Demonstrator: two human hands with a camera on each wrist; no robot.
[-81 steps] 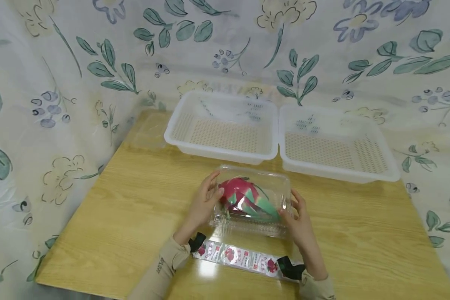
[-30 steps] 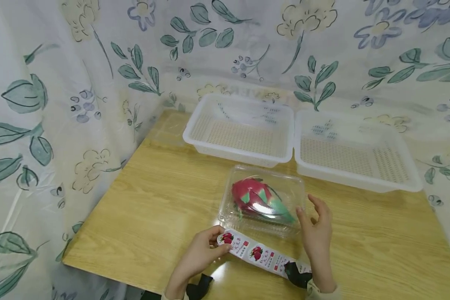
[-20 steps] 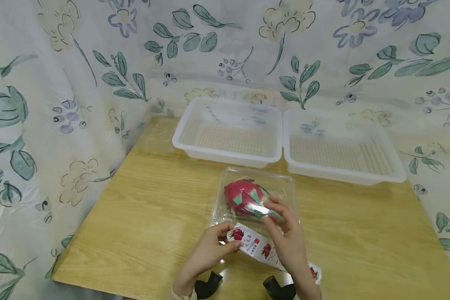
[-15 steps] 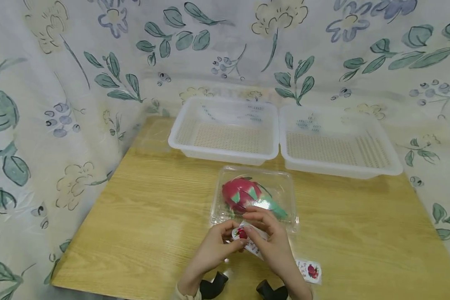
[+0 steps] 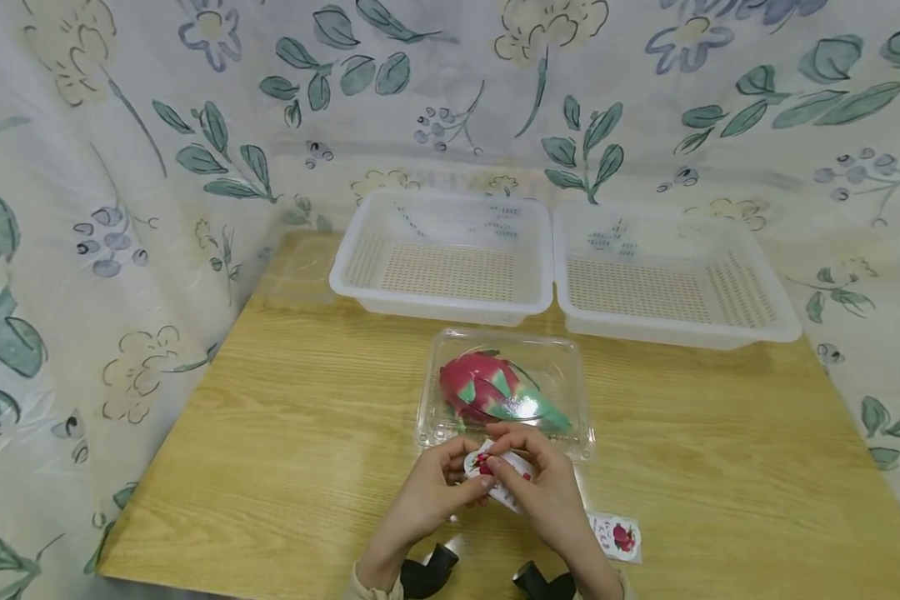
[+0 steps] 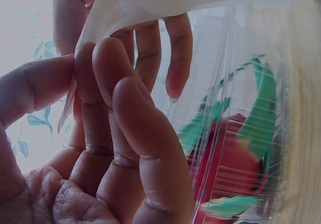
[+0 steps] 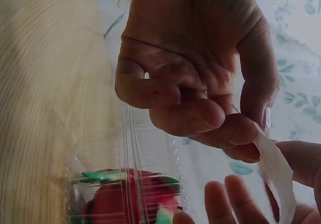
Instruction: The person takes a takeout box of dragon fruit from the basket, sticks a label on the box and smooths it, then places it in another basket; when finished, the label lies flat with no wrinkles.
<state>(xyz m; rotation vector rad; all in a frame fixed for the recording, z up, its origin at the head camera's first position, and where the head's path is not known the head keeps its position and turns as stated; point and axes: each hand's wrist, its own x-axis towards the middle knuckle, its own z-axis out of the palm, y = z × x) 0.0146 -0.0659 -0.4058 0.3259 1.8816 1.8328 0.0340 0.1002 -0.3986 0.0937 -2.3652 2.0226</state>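
A strip of round-cornered stickers (image 5: 501, 496) printed with red dragon fruit is pinched between the thumb and fingers of my left hand (image 5: 429, 493). My right hand (image 5: 549, 490) pinches the same strip close by, thumb over a printed sticker. The strip's tail (image 5: 615, 537) shows past my right wrist, low over the table. Its pale back (image 7: 277, 176) curves between both hands in the right wrist view. Just beyond the hands sits a clear plastic clamshell box (image 5: 566, 354), closed, with a red and green dragon fruit (image 5: 474, 390) inside. My fingers overlap its near edge in the head view.
Two white perforated baskets, the left one (image 5: 442, 305) and the right one (image 5: 678, 333), stand side by side at the back. A clear plastic tray or lid (image 5: 296, 271) lies at the back left. Floral cloth (image 5: 390, 117) hangs behind the wooden table (image 5: 285, 433).
Both hands have left the clamshell box. The left picked up the sticker strip's end and raised it; the right came over and pinched it too. In the last half second they barely moved.
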